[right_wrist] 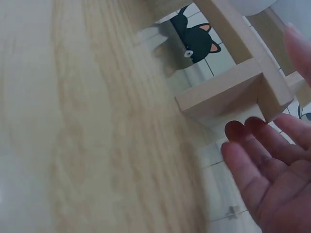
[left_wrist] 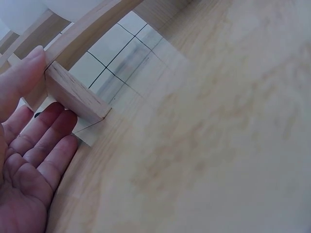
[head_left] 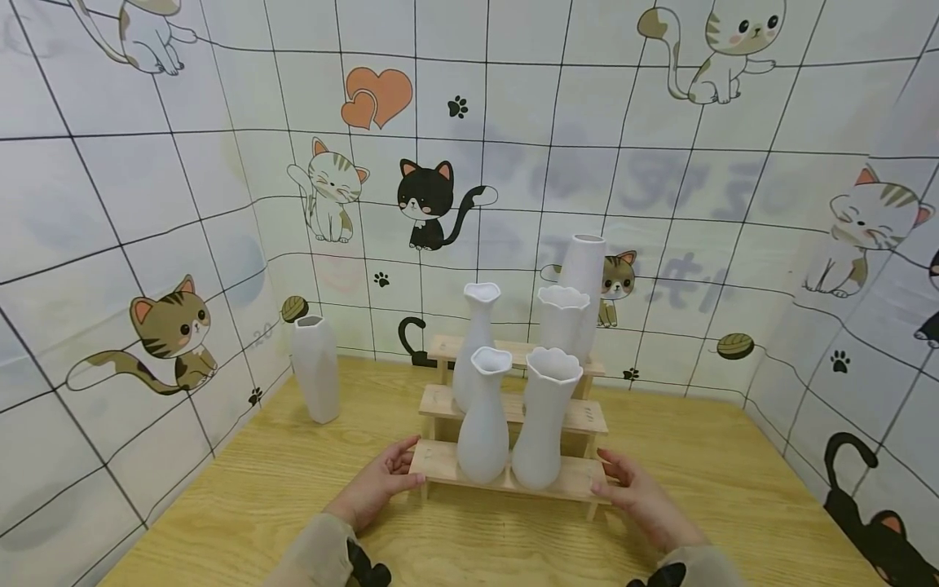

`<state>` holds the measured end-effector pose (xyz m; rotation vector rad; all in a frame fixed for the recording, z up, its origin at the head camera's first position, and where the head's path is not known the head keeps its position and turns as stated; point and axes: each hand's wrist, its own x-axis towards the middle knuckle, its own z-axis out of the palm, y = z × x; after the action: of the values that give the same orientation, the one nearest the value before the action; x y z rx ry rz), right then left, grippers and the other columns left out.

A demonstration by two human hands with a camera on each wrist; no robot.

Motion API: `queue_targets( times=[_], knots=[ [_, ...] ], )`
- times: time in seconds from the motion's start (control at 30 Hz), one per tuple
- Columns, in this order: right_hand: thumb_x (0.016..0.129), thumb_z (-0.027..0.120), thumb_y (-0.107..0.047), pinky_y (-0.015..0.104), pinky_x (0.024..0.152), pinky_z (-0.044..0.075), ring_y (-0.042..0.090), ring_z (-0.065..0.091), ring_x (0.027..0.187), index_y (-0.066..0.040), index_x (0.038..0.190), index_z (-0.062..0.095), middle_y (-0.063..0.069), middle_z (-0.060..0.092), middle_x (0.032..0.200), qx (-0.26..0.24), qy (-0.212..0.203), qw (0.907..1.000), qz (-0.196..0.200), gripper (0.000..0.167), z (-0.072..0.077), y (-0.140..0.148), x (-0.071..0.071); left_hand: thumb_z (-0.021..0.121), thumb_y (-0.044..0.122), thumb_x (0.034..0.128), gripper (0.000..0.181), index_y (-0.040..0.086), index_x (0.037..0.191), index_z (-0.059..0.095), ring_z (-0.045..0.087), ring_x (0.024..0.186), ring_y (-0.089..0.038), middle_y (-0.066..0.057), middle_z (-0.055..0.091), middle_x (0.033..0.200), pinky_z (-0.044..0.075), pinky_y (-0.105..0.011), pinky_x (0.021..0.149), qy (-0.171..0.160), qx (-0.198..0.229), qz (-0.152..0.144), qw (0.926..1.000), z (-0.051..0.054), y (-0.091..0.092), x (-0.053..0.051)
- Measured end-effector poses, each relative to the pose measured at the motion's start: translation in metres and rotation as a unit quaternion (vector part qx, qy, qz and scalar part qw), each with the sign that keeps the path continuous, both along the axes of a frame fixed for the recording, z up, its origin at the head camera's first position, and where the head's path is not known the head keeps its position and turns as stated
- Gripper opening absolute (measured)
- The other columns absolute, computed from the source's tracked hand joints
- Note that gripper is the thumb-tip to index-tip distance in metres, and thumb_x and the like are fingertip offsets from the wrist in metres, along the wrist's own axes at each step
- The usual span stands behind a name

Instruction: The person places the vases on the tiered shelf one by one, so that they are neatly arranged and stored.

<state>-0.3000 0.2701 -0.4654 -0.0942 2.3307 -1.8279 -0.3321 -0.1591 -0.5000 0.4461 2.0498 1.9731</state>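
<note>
A three-step wooden display stand bears several white vases. On its lowest step stand a narrow-necked vase and a wide, ruffle-rimmed vase. Behind them are another slim vase, a second ruffled vase and a tall plain vase. My left hand holds the lowest step's left end, thumb on the edge and fingers by the leg. At the right end my right hand holds the step likewise, its fingers beneath the end.
A white angular vase stands alone on the wood-grain tabletop, left of the stand. Close behind rises a wall covering with a grid and cartoon cats; it also closes in both sides.
</note>
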Motion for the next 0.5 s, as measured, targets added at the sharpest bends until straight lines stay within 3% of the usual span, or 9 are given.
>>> queue_targets(
  times=[0.23, 0.5],
  knots=[
    [0.093, 0.065, -0.017, 0.032, 0.090, 0.044, 0.027, 0.049, 0.117, 0.006, 0.150, 0.015, 0.031, 0.036, 0.141, -0.014, 0.011, 0.9985, 0.051, 0.080, -0.010, 0.008, -0.002, 0.071, 0.021, 0.0889, 0.082, 0.003, 0.152, 0.022, 0.052, 0.114, -0.022, -0.016, 0.049, 0.131, 0.044, -0.033, 0.095, 0.001, -0.002, -0.003, 1.0000, 0.001, 0.001, 0.000],
    [0.094, 0.065, -0.020, 0.048, 0.103, 0.034, 0.035, 0.039, 0.129, -0.001, 0.153, 0.011, 0.031, 0.027, 0.148, -0.029, -0.002, 0.9980, 0.056, 0.082, -0.020, 0.011, -0.002, 0.071, 0.020, 0.0892, 0.081, 0.006, 0.152, 0.022, 0.051, 0.117, -0.024, -0.016, 0.048, 0.133, 0.041, -0.039, 0.099, -0.004, -0.001, 0.007, 1.0000, 0.000, 0.000, 0.000]
  ],
)
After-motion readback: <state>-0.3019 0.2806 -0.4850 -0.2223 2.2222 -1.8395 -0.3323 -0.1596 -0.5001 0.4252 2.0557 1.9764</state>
